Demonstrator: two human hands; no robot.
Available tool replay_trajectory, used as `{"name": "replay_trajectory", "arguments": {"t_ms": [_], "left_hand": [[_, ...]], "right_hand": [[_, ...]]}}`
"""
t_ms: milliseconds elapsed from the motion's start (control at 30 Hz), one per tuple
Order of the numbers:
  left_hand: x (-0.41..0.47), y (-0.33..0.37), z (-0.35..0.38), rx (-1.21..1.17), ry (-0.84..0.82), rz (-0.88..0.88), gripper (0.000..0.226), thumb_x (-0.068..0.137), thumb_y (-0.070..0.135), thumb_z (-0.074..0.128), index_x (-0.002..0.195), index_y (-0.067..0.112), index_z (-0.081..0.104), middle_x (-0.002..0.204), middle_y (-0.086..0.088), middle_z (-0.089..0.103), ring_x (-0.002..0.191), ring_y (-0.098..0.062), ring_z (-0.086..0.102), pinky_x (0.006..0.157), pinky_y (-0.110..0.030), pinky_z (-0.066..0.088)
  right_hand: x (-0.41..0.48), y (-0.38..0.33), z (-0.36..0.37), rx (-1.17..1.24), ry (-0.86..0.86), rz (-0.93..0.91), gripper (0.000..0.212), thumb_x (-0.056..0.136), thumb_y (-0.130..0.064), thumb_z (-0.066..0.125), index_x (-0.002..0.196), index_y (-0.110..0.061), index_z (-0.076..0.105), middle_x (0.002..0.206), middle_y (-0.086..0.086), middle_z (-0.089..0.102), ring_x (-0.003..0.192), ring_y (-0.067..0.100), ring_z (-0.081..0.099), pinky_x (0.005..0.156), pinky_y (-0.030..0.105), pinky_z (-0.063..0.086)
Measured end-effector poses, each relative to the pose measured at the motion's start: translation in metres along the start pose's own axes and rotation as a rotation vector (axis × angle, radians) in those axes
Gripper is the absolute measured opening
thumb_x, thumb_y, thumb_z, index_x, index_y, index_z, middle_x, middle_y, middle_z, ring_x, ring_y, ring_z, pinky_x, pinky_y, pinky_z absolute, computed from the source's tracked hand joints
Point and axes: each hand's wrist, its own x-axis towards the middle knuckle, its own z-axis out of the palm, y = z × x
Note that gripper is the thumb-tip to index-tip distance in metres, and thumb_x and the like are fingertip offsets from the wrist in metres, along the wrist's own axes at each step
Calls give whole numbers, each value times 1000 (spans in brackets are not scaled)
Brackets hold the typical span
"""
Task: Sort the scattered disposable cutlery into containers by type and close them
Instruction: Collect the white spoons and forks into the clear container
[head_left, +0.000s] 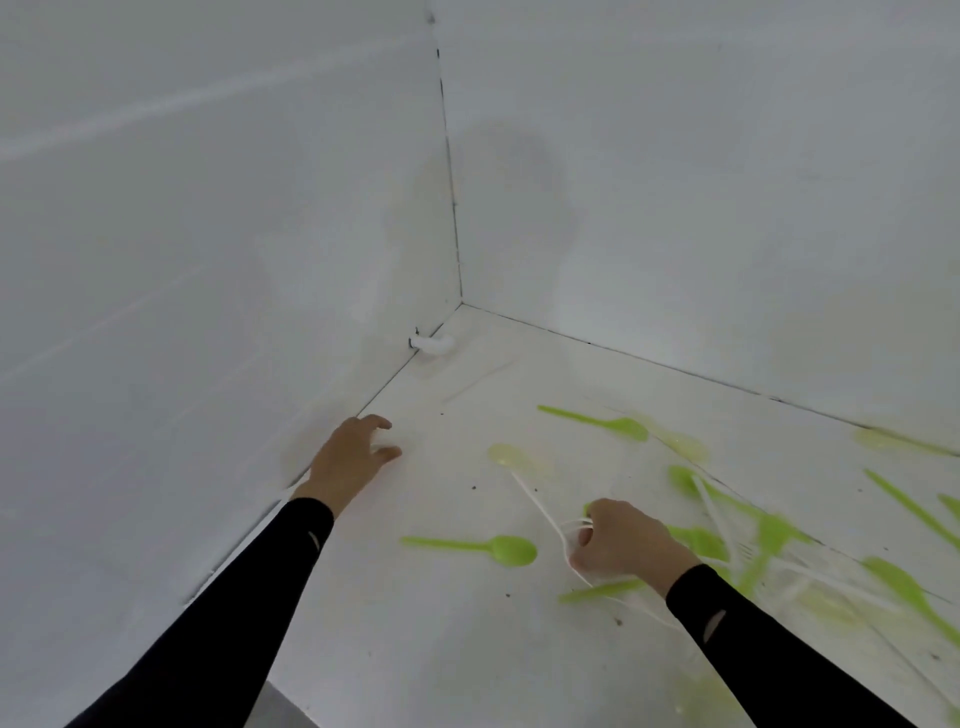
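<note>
Green and white disposable cutlery lies scattered over a white table. My right hand is closed on a bundle of white cutlery whose thin handles stick out to the upper left. A green spoon lies just left of that hand, another green spoon farther back, and a pale yellowish spoon between them. More green pieces are heaped and blurred at the right. My left hand hovers near the left wall with fingers spread, holding nothing. No containers are in view.
White walls meet in a corner behind the table. A small white fitting sits at the base of the left wall near the corner. The table's front edge shows at the bottom left.
</note>
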Motion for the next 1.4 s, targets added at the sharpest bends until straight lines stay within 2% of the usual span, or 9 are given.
{"name": "replay_trajectory", "arguments": {"t_ms": [200,333,467,567,733,967,1133,1300,1400], "left_hand": [[14,11,4,102,-84,77,26,84,43,72,105,29,65,104,6,68,104,-16,60,78,-27,42],[32,25,2,54,25,142,14,91,42,61,96,30,62,87,2,63,88,-21,61,66,-28,40],[58,44,-8,89,180,183,17,95,42,56,100,25,58,90,-1,56,89,-16,49,66,-33,42],[83,53,-12,-16,75,137,23,96,44,54,99,21,54,84,4,66,83,-24,63,64,-34,46],[109,64,-7,-97,21,5,60,76,59,74,116,20,51,100,4,59,97,-22,57,72,-32,42],[137,58,11,49,94,-15,44,95,23,55,137,14,47,134,-8,56,126,-27,49,95,-37,42],[134,60,19,80,41,4,43,95,34,57,134,20,48,123,-6,62,118,-28,55,87,-38,46],[116,69,20,-128,22,28,29,87,36,67,109,21,58,95,-1,63,95,-27,58,76,-34,47],[99,84,12,-313,14,38,19,85,30,68,99,17,63,89,0,66,79,-21,61,70,-30,50]], "right_hand": [[14,3,-3,36,-132,-30,16,78,-32,59,77,-20,48,81,-6,52,80,18,53,68,26,39],[22,2,-10,189,-180,-155,32,78,-23,67,64,-19,39,64,-6,42,56,10,39,50,23,26],[36,-8,-33,595,-24,-158,18,87,-16,58,78,-17,43,71,-4,63,56,7,46,51,18,34],[59,-15,-52,777,212,-96,8,92,-16,53,99,-16,52,71,-7,53,58,9,45,49,16,34],[119,-40,-73,557,288,-143,22,96,-15,43,101,-17,64,84,5,66,73,29,64,66,36,52],[200,-82,-71,276,324,-192,41,97,-16,43,136,-27,48,111,5,64,100,27,60,74,27,40],[230,-74,-60,98,270,-211,47,97,-12,40,140,-30,44,122,5,52,108,28,58,86,32,44],[217,-45,-61,-5,407,-276,26,96,-18,50,120,-19,59,115,5,47,87,29,60,67,30,41],[196,-29,-61,84,394,-340,22,93,-20,54,115,-20,58,111,-1,48,85,25,58,68,30,42]]}}
